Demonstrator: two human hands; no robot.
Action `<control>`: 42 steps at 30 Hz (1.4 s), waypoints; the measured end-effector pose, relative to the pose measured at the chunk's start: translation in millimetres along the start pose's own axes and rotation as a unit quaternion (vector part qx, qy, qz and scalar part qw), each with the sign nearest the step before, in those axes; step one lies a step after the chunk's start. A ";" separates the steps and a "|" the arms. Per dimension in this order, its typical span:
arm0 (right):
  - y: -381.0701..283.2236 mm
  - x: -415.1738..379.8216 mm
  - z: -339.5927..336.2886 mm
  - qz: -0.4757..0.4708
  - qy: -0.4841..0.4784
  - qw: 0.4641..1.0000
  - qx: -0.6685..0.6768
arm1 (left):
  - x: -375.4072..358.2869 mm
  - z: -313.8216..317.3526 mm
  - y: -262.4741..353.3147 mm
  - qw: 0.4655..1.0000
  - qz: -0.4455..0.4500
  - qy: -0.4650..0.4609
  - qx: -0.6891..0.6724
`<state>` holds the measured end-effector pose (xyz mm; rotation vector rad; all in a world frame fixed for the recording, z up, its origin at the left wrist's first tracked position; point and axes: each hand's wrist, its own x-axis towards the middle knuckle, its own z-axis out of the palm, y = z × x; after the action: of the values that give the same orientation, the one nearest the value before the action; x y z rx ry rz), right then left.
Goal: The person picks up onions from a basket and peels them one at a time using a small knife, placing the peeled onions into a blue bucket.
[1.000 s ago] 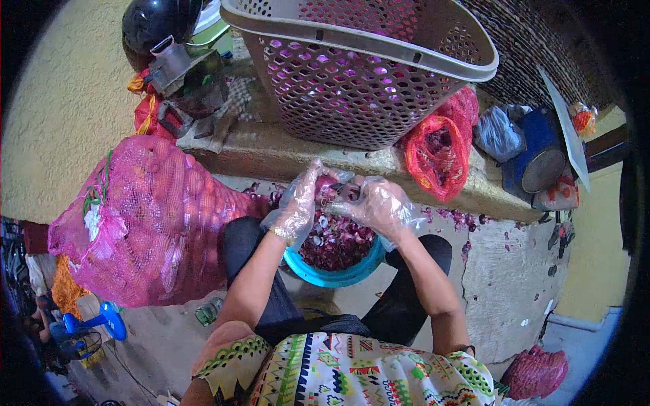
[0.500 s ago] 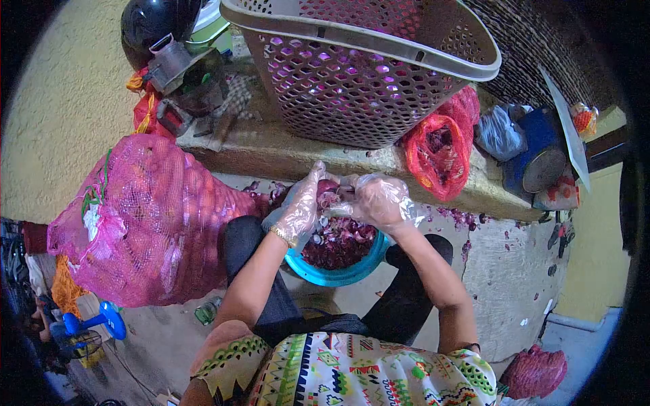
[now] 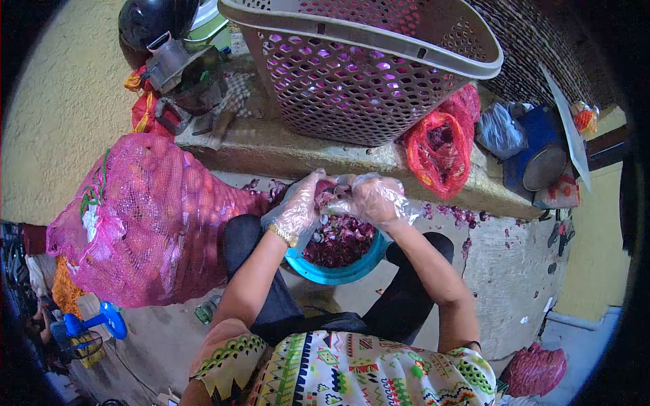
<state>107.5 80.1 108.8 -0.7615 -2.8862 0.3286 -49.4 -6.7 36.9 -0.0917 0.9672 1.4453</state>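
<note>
Over a turquoise basin (image 3: 332, 276), my two hands in clear plastic gloves work close together. A red onion (image 3: 326, 186) sits in my left hand (image 3: 301, 203), fingers closed round it. My right hand (image 3: 378, 199) is closed right beside the onion, its fingertips at the onion's side; I cannot tell what it holds. Purple onion skins and scraps (image 3: 338, 242) fill the basin between my knees. Left of my left hand stands a bulging pink mesh sack of onions (image 3: 159, 220).
A tall perforated basket (image 3: 359, 88) with purple onions showing through stands on the concrete ledge (image 3: 271, 145). Beside it are an open red mesh bag (image 3: 441, 152) and a blue container (image 3: 538, 152). Skins (image 3: 466, 218) litter the floor at right. Another mesh sack (image 3: 535, 371) lies lower right.
My hands stay over the basin, with the right hand shifted slightly left toward the onion. The onion is turned a little and lies more hidden by the fingers.
</note>
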 end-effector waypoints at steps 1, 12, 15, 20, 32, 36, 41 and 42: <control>-0.5 -0.2 1.8 0.000 0.000 1.000 0.000 | 6.1 -5.7 -1.7 1.000 0.006 0.000 0.007; -2.2 -2.8 18.6 0.031 0.031 0.999 -0.014 | 4.0 -3.2 -2.1 1.000 0.009 0.026 0.001; -3.1 -2.7 22.4 0.060 0.035 0.998 0.011 | -5.5 8.6 -1.4 0.998 0.049 0.041 0.016; -6.3 0.8 13.5 0.069 0.047 0.996 0.020 | 1.6 10.4 -10.2 0.988 0.111 0.046 -0.096; -7.5 -11.3 22.3 0.079 0.082 0.993 0.024 | -14.7 17.0 -2.6 0.984 0.012 -0.036 -0.175; -7.3 -11.1 6.8 0.062 0.061 0.996 0.019 | 7.8 -11.6 -13.4 0.991 -0.001 -0.084 -0.100; -3.2 -7.8 39.3 0.048 0.086 0.993 0.058 | -18.7 26.5 -6.5 0.991 0.058 0.049 -0.107; -1.2 -6.8 47.8 0.054 0.080 0.993 0.063 | -14.7 21.5 -9.6 0.991 0.057 0.049 -0.107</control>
<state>103.9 67.4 62.3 -0.8795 -2.6532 0.4365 -28.1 -7.3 54.8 -0.2702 0.9057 1.6609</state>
